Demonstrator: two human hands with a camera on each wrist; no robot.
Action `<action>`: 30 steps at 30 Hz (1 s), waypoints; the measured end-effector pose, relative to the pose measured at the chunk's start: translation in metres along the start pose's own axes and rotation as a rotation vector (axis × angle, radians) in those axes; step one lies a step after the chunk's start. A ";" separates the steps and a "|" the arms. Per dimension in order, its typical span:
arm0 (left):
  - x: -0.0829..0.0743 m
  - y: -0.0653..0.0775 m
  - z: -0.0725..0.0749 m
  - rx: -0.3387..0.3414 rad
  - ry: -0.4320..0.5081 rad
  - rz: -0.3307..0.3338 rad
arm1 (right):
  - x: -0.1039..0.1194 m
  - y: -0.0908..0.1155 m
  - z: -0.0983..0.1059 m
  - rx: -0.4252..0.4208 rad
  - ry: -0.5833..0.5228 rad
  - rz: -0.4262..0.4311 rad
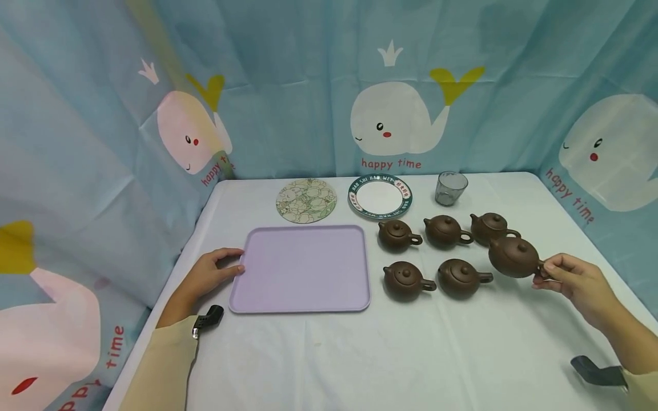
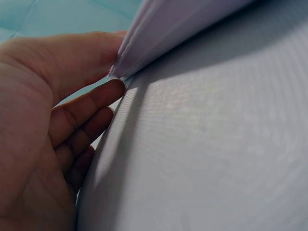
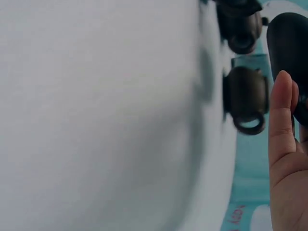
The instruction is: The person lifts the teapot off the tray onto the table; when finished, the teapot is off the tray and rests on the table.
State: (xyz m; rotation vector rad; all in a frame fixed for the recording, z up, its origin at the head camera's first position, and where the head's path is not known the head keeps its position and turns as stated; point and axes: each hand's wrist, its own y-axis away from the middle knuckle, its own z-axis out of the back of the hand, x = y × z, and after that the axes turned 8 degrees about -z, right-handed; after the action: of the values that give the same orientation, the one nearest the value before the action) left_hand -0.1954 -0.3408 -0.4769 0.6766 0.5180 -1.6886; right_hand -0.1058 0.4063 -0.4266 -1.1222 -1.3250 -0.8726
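My right hand (image 1: pixel 581 285) pinches the handle of a dark brown teapot (image 1: pixel 514 257) at the right of the group, its shadow on the cloth below. In the right wrist view, that teapot (image 3: pixel 288 48) shows as a dark shape beside the fingers. My left hand (image 1: pixel 208 274) lies at the left edge of a flat lilac tray (image 1: pixel 303 268), thumb and forefinger touching its rim. In the left wrist view the fingertips (image 2: pixel 115 89) are right at the rim, the other fingers loosely bent below. Several similar teapots (image 1: pixel 406 279) stand between the tray and the held one, handles pointing right.
Behind the tray lie a round patterned mat (image 1: pixel 306 200) and a white plate with a green lettered rim (image 1: pixel 380 197). A clear glass (image 1: pixel 451 188) stands at the back right. A white cloth (image 1: pixel 329 354) covers the table; a blue whale-print curtain (image 1: pixel 308 114) surrounds it.
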 end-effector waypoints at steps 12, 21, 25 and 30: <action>0.001 0.000 0.003 -0.002 0.011 -0.013 | -0.022 0.015 0.018 0.017 -0.052 -0.089; 0.001 0.004 0.005 -0.007 0.005 -0.016 | -0.031 0.015 0.024 0.051 -0.117 -0.112; 0.001 0.004 0.004 -0.005 0.009 -0.009 | -0.033 0.014 0.025 0.072 -0.178 -0.114; 0.000 0.004 0.003 -0.004 0.014 -0.001 | -0.031 0.014 0.025 0.058 -0.157 -0.146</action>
State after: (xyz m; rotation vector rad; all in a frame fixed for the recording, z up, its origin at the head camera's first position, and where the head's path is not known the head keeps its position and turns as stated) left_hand -0.1918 -0.3437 -0.4746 0.6854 0.5314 -1.6848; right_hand -0.1019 0.4304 -0.4616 -1.0757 -1.5680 -0.8602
